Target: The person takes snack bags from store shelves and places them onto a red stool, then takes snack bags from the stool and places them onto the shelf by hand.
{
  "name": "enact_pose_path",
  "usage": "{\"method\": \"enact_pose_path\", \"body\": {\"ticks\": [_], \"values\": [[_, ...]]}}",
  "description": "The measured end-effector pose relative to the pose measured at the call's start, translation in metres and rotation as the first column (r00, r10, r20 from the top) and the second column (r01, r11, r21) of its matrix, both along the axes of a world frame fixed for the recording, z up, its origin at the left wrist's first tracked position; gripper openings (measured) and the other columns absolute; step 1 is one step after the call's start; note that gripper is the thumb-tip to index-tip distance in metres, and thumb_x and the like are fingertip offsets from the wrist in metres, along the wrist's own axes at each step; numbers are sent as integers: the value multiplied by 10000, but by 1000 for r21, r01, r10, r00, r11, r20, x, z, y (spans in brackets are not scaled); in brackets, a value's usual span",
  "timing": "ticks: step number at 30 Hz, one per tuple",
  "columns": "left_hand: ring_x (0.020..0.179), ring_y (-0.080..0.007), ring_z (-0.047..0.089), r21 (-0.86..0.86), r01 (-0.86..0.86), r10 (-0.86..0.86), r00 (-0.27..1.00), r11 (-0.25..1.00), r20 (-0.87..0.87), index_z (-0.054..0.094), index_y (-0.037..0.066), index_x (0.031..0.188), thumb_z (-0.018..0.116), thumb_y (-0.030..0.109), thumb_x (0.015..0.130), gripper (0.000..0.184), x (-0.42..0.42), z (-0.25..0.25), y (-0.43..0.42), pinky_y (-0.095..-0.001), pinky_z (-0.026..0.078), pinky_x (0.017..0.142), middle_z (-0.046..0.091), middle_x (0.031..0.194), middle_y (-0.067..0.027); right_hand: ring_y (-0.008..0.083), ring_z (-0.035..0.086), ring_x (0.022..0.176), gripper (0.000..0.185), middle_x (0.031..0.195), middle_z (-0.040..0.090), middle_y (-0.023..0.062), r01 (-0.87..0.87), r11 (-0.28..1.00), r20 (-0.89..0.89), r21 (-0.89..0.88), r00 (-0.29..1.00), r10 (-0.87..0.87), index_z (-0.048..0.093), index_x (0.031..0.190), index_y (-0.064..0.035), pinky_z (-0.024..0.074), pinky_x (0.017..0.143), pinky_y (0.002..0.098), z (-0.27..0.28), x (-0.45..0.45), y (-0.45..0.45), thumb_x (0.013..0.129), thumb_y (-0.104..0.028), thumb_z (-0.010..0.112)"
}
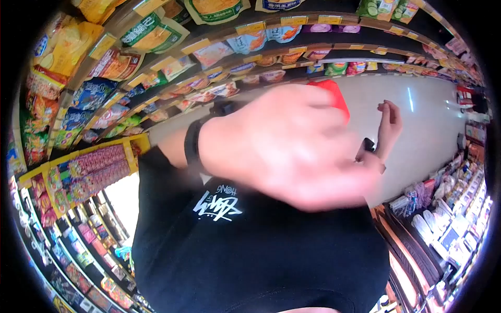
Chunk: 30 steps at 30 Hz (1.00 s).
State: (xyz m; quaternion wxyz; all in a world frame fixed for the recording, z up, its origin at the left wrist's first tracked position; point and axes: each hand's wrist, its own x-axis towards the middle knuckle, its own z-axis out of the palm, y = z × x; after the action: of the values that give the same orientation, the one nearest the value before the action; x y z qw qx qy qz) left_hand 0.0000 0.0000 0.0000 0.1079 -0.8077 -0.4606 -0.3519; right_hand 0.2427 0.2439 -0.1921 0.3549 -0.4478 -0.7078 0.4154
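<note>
My left hand fills the middle of the view, close to the camera and smeared by motion, with a dark band around its wrist. Its fingers are curled, and a smooth red object shows beyond the knuckles; it appears to be in the grip, though most of it is hidden. Farther off to the right, my right hand is raised over the pale floor, its fingers loosely bent with nothing visible in them. A small black item shows by the right wrist. Its forearm is partly covered by the left hand.
Curved shelves of bagged snacks run across the top and left, with yellow price tags along their edges. A yellow-edged display stands at left. More racks of packaged goods line the right. Shiny pale floor lies between.
</note>
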Motion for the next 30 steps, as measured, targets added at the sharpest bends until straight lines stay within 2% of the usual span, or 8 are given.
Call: {"method": "enact_pose_path", "body": {"ticks": [15, 17, 19, 20, 22, 25, 28, 30], "values": [[367, -184, 388, -136, 44, -16, 980, 990, 197, 595, 23, 715, 625, 86, 674, 81, 57, 95, 36, -300, 282, 370, 436, 497, -32, 139, 644, 850, 202, 878, 680, 90, -77, 997, -49, 29, 996, 78, 630, 1042, 23, 486, 789, 265, 11, 12, 58, 924, -124, 558], [356, -195, 376, -198, 66, -12, 965, 978, 263, 598, 15, 711, 607, 65, 675, 62, 39, 78, 40, -307, 271, 361, 428, 492, -44, 139, 646, 839, 197, 865, 680, 94, -48, 999, -50, 13, 998, 49, 632, 1028, 24, 488, 784, 267, 6, 11, 61, 921, -124, 560], [436, -269, 522, -294, 168, -67, 943, 941, 325, 552, 111, 968, 601, 63, 713, 264, 17, 38, 48, -368, 382, 377, 458, 531, -63, 141, 647, 829, 188, 852, 680, 99, -29, 1000, -36, 4, 999, 29, 637, 1011, 22, 493, 771, 270, 5, 4, 59, 918, -122, 560], [506, -290, 556, -440, 63, 54, 967, 896, 248, 560, 113, 994, 566, 62, 779, 221, 8, 25, 51, -371, 426, 445, 490, 567, -80, 141, 647, 828, 185, 852, 681, 100, -38, 999, -52, -11, 998, 38, 637, 1012, 20, 493, 767, 269, 3, 0, 62, 917, -119, 561], [532, -232, 585, -578, 28, 297, 837, 816, 460, 589, 59, 950, 539, 100, 879, 96, -12, -17, 60, -316, 452, 496, 559, 611, -88, 141, 647, 826, 181, 854, 682, 100, -57, 998, -66, -38, 996, 55, 636, 1011, 20, 495, 760, 267, -2, -12, 63, 915, -114, 561], [549, -133, 603, -806, -52, 717, 493, 589, 492, 603, 18, 924, 537, 152, 926, 149, -52, -79, 53, -253, 459, 520, 599, 636, -66, 119, 635, 817, 168, 861, 684, 85, -145, 983, -137, -111, 982, 129, 633, 1007, 22, 493, 752, 259, -20, -40, 62, 903, -95, 570], [546, -129, 596, -775, -186, 785, 310, 604, 537, 592, 5, 981, 535, 157, 924, 172, -100, -151, 49, -242, 457, 519, 634, 732, -80, 105, 633, 798, 152, 847, 681, 61, -321, 946, -188, -47, 933, 307, 630, 995, 18, 490, 734, 251, -10, -100, 54, 889, -83, 587], [592, -161, 616, -733, -370, 817, 344, 570, 462, 578, 3, 1024, 550, 157, 912, 193, -121, -164, 58, -275, 477, 545, 643, 798, -101, 96, 627, 779, 146, 849, 669, 43, -455, 890, -164, 33, 876, 454, 625, 995, 9, 486, 714, 238, 22, -152, 48, 882, -78, 594]]}}
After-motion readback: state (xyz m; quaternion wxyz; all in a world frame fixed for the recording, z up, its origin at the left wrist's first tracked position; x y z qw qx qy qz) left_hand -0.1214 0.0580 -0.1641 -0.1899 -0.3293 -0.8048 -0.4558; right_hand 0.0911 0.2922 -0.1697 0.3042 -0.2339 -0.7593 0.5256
